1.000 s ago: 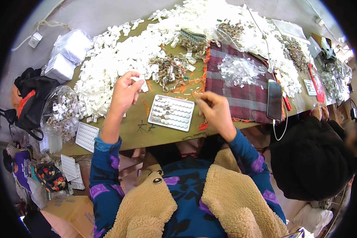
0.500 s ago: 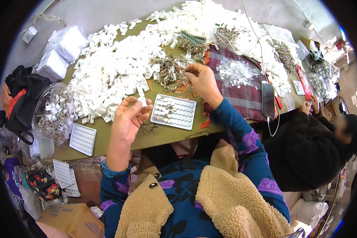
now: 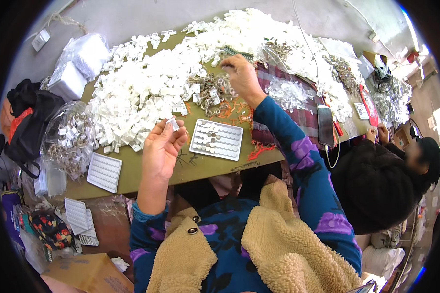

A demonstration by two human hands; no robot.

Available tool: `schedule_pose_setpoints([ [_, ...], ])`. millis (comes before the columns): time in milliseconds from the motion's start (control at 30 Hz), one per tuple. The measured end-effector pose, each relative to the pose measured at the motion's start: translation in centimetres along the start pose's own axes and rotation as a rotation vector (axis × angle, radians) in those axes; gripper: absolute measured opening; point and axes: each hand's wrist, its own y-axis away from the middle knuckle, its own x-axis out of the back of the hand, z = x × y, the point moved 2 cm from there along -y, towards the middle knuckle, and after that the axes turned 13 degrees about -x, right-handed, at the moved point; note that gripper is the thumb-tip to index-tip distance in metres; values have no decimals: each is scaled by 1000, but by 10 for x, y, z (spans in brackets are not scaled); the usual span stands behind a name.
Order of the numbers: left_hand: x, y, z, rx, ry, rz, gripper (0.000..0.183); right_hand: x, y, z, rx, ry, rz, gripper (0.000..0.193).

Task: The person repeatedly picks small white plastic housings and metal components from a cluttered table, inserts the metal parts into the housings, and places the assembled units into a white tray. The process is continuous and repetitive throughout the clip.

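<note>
Raised over the near edge of the table, my left hand (image 3: 162,149) pinches a small white plastic piece (image 3: 173,123) between thumb and fingers. My right hand (image 3: 243,80) is above the far side of a tangle of brownish-grey strips (image 3: 209,93). Its fingers are bent together, and whatever they hold is too small to make out. Between and below the hands lies a white tray (image 3: 234,140) with rows of round hollows; several small grey and whitish discs (image 3: 210,138) sit on its left part. A large heap of white plastic pieces (image 3: 137,93) spreads beyond my left hand.
Orange bits (image 3: 228,111) are scattered beside the tray. A plaid cloth (image 3: 274,128) bears clear plastic pieces (image 3: 288,94) and a phone (image 3: 324,124) on a cable. Another white tray (image 3: 104,172) lies left, near a bag of parts (image 3: 69,139). A person in black (image 3: 376,183) works at right.
My right hand has moved up and slightly left, from the tangle's near right side to its far side. My left hand, still pinching the white piece, has shifted only a little.
</note>
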Motion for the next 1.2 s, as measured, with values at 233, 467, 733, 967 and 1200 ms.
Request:
schedule_pose_setpoints([
  [233,-4,5,0,-45,-3,-2,20,0,13,-17,-143,-514,-113,20],
  [467,-14,43,-1,-374,-258,23,24,-23,137,-78,-349,-965,-622,35],
  [733,-8,76,-4,-389,-426,-90,26,-30,186,-73,-909,-1067,-800,17],
  [967,0,70,-2,-271,-391,-158,27,-24,193,-58,-1064,-1402,-951,12],
  [1200,4,64,-2,-407,-635,-329,26,-23,195,-56,-1188,-1386,-1090,15],
])
